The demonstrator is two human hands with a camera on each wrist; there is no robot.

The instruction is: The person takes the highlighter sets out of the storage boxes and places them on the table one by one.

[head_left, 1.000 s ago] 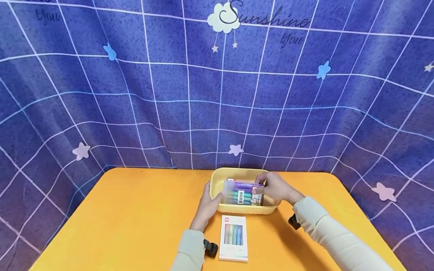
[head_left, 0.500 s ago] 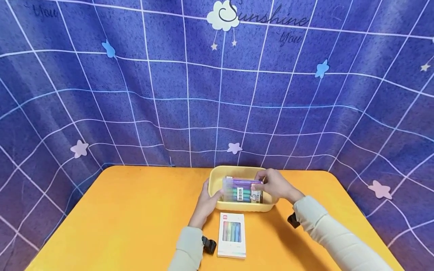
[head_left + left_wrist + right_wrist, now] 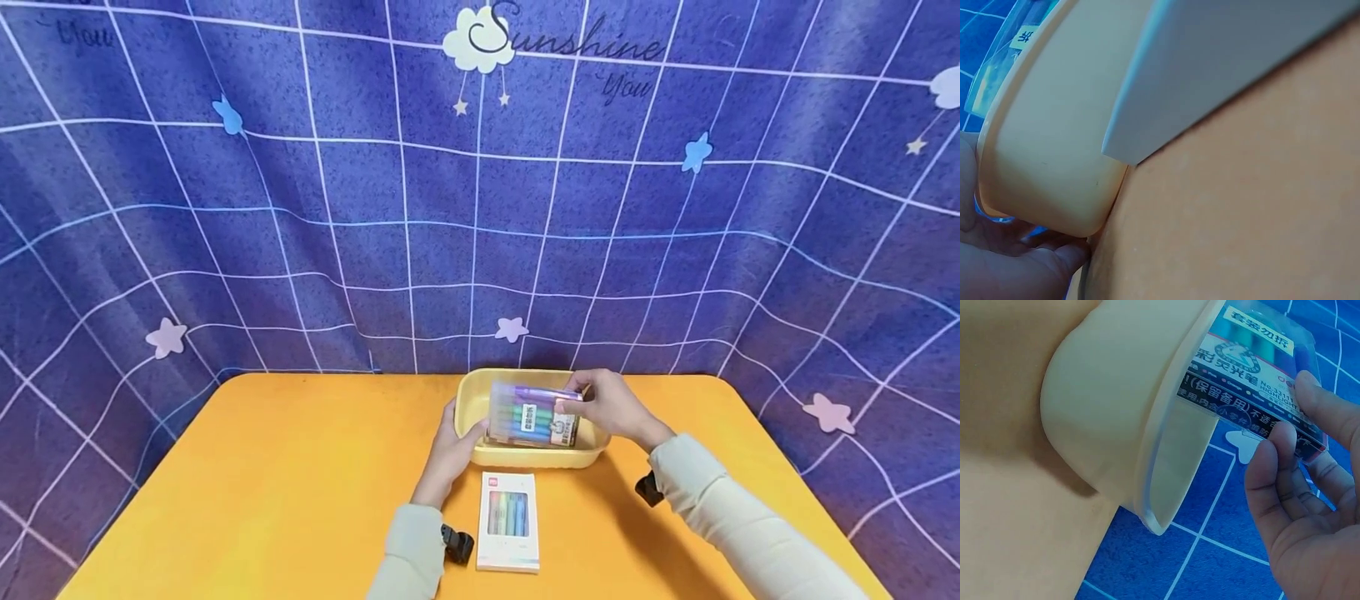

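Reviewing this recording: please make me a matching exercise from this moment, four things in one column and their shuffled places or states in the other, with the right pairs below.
Things
1. Clear plastic case of highlighters
2. Pale yellow plastic tub
3. Flat white box with a pen window
4. Person's left hand

Places and states
A. Lies on the orange tabletop, nearer the person than the tub
B. Grips the tub's left end
C. Is pinched by the right hand
D. Stands open-topped between both hands

Pairs: 1-C, 2-D, 3-A, 4-B
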